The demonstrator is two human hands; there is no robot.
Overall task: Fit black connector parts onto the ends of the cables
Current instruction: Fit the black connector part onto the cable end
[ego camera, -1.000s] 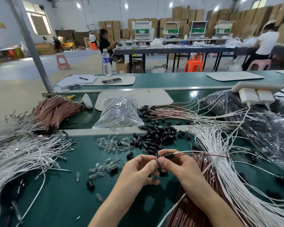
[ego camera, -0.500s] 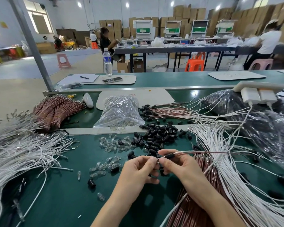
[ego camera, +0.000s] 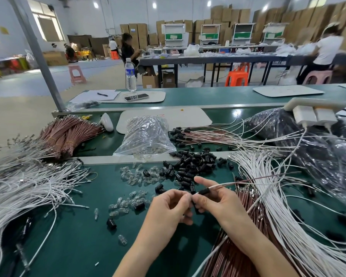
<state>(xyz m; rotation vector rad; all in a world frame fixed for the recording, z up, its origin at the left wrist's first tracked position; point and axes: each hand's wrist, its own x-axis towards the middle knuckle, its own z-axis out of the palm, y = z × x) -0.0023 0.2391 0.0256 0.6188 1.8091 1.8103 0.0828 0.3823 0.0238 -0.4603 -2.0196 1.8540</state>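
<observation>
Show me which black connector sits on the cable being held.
The black connector on the white cable that the left hand and right hand hold; the rest lie on the green table.

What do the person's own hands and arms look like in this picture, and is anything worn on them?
The left hand and the right hand are bare: no gloves, rings, watch or bracelet show. The left forearm and the right forearm are bare too, with no sleeve in view as far as the picture's lower edge. No tattoos or markings show.
</observation>
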